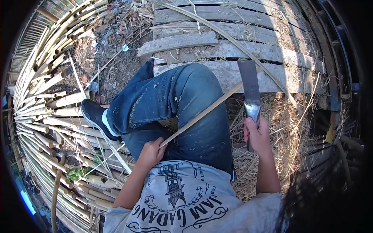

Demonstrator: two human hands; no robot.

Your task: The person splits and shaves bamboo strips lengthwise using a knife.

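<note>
My left hand (152, 152) is closed on the lower end of a long, thin bamboo strip (202, 113). The strip slants up to the right across my raised knee, and its far end passes behind the blade of a knife. That wide, dark blade (249, 79) points upward, with a shiny metal collar below it. Around the knife's handle, near the collar, my right hand (257, 134) is wrapped. The hand is right of my knee, above scattered straw.
Many cut bamboo poles (74, 101) fan out on the left. A weathered plank platform (229, 50) bears a loose board (178, 42) and a long strip. Straw and shavings (281, 132) cover the ground at right. Dark posts and rails stand at the right edge.
</note>
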